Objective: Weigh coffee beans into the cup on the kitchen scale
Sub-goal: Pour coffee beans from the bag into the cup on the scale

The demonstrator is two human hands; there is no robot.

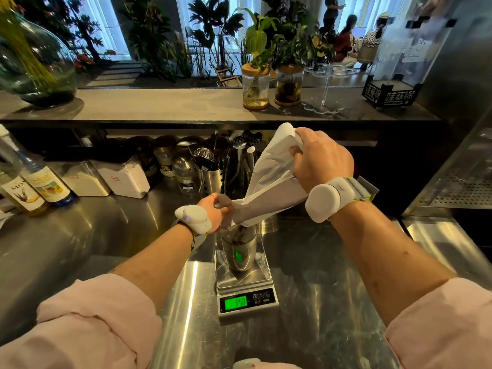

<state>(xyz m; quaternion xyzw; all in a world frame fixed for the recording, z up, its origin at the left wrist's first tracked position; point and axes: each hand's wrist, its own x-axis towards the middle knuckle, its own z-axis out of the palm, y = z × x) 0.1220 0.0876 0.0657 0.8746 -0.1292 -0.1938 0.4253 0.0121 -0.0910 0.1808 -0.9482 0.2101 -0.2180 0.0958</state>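
A white coffee bag [271, 179] is tilted mouth-down over a steel cup [239, 251]. The cup stands upright on the kitchen scale [246, 283], whose green display [236, 302] reads about 650. Dark beans show inside the cup's rim. My right hand [322, 158] grips the bag's raised bottom end. My left hand [215, 209] pinches the bag's mouth just above the cup. The bag hides part of the cup's opening.
Two syrup bottles [34, 185] stand at the left on the steel counter [80, 235]. White canisters [125, 177], jars and a utensil holder [210, 169] line the back. A shelf above carries plant jars [255, 86]. A metal machine [458, 182] stands at the right.
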